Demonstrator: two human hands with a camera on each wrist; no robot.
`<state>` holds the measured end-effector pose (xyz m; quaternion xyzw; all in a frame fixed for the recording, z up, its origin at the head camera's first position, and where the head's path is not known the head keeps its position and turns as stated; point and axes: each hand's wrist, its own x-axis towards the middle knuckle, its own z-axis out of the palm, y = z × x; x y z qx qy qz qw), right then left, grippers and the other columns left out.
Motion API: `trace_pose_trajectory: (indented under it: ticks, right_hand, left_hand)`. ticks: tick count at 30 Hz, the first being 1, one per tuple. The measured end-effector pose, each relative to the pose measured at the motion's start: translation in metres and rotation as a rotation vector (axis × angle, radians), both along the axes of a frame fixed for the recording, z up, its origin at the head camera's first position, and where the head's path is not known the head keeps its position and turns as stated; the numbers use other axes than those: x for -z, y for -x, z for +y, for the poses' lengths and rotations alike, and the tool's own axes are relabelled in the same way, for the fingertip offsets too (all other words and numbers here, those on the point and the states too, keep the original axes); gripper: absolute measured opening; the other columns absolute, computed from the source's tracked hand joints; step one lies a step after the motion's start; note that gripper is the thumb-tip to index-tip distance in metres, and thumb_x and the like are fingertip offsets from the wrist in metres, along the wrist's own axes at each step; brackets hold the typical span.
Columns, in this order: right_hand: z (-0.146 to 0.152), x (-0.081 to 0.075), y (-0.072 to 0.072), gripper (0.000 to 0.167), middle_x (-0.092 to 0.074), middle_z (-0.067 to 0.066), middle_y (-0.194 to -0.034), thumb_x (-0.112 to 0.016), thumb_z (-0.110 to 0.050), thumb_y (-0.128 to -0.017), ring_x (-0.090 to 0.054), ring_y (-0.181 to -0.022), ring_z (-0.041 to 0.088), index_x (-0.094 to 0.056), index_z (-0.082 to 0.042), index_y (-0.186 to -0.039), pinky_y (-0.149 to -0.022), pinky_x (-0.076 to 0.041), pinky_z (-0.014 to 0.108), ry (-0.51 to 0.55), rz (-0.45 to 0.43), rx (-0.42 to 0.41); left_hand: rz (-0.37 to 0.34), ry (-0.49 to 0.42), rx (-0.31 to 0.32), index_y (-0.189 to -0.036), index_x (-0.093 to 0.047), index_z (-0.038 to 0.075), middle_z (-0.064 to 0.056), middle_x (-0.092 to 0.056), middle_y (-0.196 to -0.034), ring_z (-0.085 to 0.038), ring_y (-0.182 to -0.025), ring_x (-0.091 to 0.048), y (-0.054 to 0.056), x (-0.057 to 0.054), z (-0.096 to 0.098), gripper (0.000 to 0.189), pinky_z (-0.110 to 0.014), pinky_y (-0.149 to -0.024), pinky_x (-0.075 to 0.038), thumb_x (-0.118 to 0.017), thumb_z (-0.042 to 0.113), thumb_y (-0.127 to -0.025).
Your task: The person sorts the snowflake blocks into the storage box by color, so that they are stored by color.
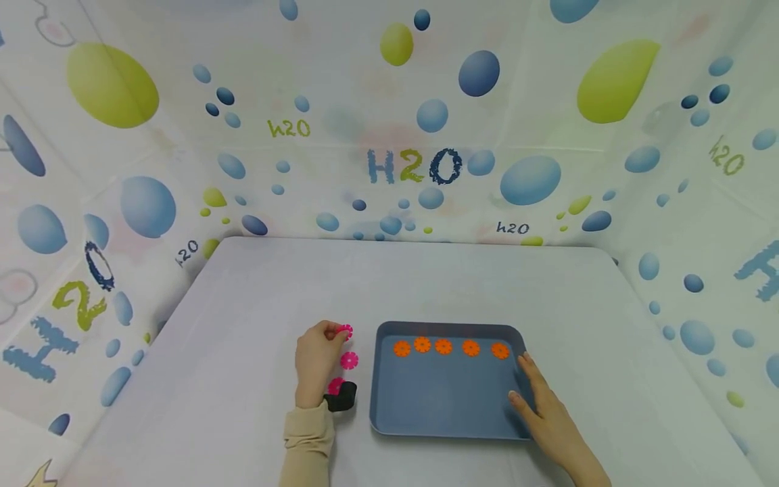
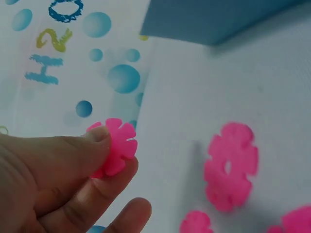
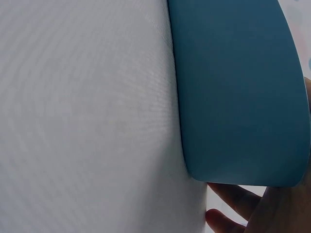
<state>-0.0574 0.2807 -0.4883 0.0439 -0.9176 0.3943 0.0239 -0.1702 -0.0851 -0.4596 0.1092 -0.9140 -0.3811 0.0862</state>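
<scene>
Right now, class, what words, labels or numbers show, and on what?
"H2O", large, back curtain
"h2O", green, back curtain
"h2O", dark, back curtain
"H2O", large, left curtain
"h2O", small, left curtain
"h2O", green, right curtain
"H", cut off, right curtain
Tray, flower pieces: no text visible.

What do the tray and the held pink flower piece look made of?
Tray: probably plastic, possibly coated metal; smooth, satin-looking, evenly blue-grey, with rounded corners.
Pink flower piece in the left hand: likely thin plastic, fairly smooth; solid color and clean-cut notches suggest it.
</scene>
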Motion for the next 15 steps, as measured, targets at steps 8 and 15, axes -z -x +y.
trace_pose_trajectory:
  ticks: [8, 15]
  right_hand:
    - [0.0, -0.002, 0.0, 0.066, -0.019, 0.025, -0.159, -0.054, -0.027, -0.098, -0.022, -0.14, 0.054, -0.024, -0.005, -0.152, -0.103, -0.024, 0.071, -0.006, 0.003, 0.006]
    - [-0.001, -0.004, -0.001, 0.065, -0.019, 0.025, -0.159, -0.054, -0.027, -0.098, -0.023, -0.14, 0.054, -0.024, -0.005, -0.152, -0.103, -0.025, 0.071, -0.008, 0.003, 0.006]
  left_hand:
    - [0.011, -0.063, 0.13, -0.102, -0.073, 0.005, -0.008, -0.065, -0.074, -0.014, -0.055, -0.048, 0.005, -0.02, 0.021, 0.017, -0.024, -0.053, -0.037, -0.064, 0.015, -0.091]
    - [0.037, -0.09, 0.248, -0.104, -0.073, 0.007, -0.008, -0.066, -0.074, -0.013, -0.052, -0.046, 0.011, -0.033, 0.052, 0.018, -0.023, -0.049, -0.037, -0.062, 0.017, -0.093]
